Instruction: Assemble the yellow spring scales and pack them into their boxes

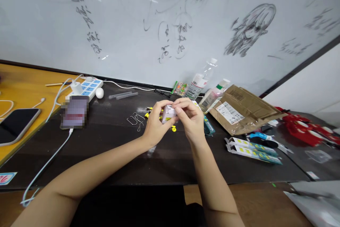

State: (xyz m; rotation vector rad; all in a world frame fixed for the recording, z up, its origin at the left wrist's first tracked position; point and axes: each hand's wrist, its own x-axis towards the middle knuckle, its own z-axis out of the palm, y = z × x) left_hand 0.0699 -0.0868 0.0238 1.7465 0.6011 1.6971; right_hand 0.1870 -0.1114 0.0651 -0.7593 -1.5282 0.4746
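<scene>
In front of me, over the dark table, my left hand is closed round a small whitish cardboard box with yellow print. My right hand bends its fingers over the box's upper right side, thumb and fingertips together at its edge. My fingers cover much of the box. Small yellow parts lie on the table just behind and below it. Bent metal wire hooks lie left of my left hand. A teal box shows partly behind my right wrist.
Two long printed boxes lie at the right by a brown cardboard package. A water bottle and a second bottle stand at the back. Clear tubes, a power strip and a cabled phone are leftward.
</scene>
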